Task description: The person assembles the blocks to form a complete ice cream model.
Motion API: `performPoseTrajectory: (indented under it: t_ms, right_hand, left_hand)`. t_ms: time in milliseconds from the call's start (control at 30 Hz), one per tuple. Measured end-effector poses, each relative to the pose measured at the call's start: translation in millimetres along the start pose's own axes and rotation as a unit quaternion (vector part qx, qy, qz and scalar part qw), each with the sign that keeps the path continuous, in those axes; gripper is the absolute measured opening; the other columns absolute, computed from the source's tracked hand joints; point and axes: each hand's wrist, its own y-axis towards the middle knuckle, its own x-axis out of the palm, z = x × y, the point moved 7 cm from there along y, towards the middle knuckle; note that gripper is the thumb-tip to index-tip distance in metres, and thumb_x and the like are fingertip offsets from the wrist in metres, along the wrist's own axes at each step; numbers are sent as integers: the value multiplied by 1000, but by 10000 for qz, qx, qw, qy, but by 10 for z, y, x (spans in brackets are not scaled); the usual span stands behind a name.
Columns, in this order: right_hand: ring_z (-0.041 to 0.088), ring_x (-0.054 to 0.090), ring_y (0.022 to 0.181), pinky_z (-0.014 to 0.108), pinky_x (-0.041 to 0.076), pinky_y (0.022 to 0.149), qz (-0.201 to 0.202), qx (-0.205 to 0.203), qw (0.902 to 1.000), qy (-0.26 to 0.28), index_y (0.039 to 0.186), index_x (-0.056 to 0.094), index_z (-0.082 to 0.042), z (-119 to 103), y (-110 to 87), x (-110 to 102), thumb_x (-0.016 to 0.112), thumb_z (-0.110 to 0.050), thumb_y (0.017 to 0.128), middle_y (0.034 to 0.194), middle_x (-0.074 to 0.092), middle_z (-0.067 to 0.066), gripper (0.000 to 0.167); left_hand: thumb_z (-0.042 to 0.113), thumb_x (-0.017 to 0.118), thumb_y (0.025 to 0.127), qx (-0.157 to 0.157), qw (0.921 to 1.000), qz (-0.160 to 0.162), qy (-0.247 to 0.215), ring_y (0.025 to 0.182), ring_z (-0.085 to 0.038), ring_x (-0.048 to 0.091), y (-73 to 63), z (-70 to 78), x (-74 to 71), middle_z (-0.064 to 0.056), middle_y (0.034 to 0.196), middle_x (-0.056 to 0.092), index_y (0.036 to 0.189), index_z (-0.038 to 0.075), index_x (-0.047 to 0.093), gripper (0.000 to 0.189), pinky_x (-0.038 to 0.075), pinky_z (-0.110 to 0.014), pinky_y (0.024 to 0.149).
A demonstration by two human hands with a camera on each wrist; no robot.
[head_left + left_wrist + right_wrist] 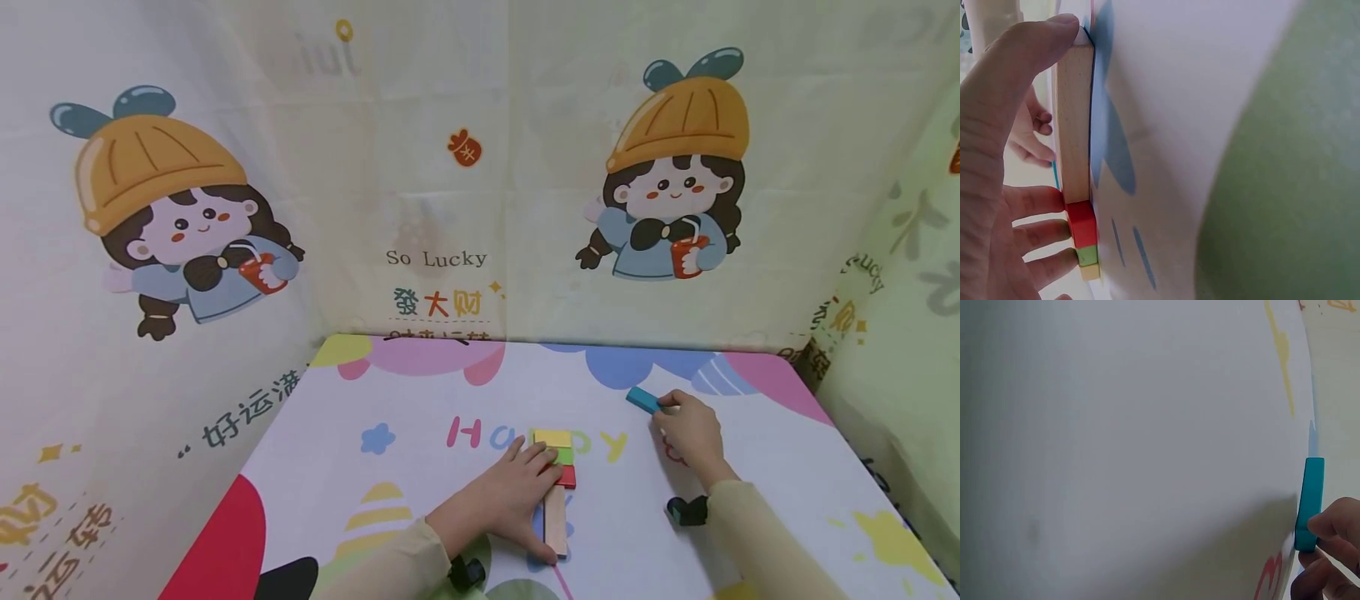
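A short row of blocks lies on the table: a plain wooden block (555, 523) at the near end, then a red block (567, 477), a green block (564, 456) and a yellow block (552, 438). My left hand (510, 504) rests along the row's left side with fingers spread. Its thumb touches the near end of the wooden block (1074, 125), and its fingertips touch the red block (1082, 223) and the blocks beyond. Farther right, my right hand (692, 433) pinches a blue block (642, 400) by one end; that block (1312, 494) stays at the tabletop.
A patterned white cloth (420, 500) with printed letters and shapes covers the table. Printed curtains (525, 250) stand behind the table and along both sides. A dark wrist camera (687, 511) sits at my right wrist, another (467, 573) at my left.
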Motion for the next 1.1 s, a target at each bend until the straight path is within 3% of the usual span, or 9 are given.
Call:
performPoseTrajectory:
  t_ms: [133, 267, 367, 667, 867, 1100]
  right_hand:
    - [24, 59, 66, 33, 46, 49, -45, -48, 9999, 84, 120, 66, -2, -88, -10, 76, 62, -17, 92, 112, 69, 27, 33]
    - [30, 61, 81, 38, 50, 62, -43, -160, 9999, -44, 119, 68, -4, -188, -17, 161, 63, -17, 91, 124, 66, 30, 31]
    - [32, 58, 91, 40, 47, 71, -69, -260, 9995, -145, 118, 70, -6, -253, -4, 209, 63, -18, 90, 128, 67, 28, 31]
    - [38, 62, 102, 46, 49, 77, -149, -529, 9984, -160, 115, 72, -8, -439, 10, 356, 65, -19, 90, 131, 67, 23, 28]
    - [33, 59, 96, 34, 43, 66, -405, -425, 9982, -74, 120, 71, -9, -547, -12, 505, 65, -20, 93, 137, 64, 22, 30]
    - [35, 58, 104, 43, 50, 80, -577, -421, 9974, -19, 120, 71, -10, -643, -34, 655, 66, -20, 94, 140, 63, 22, 29]
  left_hand:
    - [91, 58, 73, -6, 10000, -22, -74, 157, -24, 24, -1, 9, 12, 0, 169, 29, 161, 23, 34, 114, 19, -56, 128]
    - [90, 58, 74, -47, 9999, -50, -158, 158, -24, 23, 2, 12, 54, 1, 169, 28, 161, 24, 34, 113, 19, -57, 128]
    - [91, 58, 73, -62, 9998, -74, -172, 158, -24, 22, 11, 10, 71, 2, 170, 27, 162, 25, 33, 113, 20, -58, 127]
    - [91, 58, 73, -128, 9995, -134, -247, 158, -23, 20, 18, -14, 102, 3, 171, 24, 163, 26, 31, 114, 19, -58, 128]
    - [91, 58, 74, -135, 9994, -100, -295, 159, -23, 20, 0, -9, 100, 3, 171, 24, 163, 27, 30, 113, 21, -57, 127]
    - [91, 57, 75, -115, 9995, -73, -287, 159, -23, 19, -1, -5, 100, 3, 171, 24, 163, 26, 30, 113, 21, -58, 127]
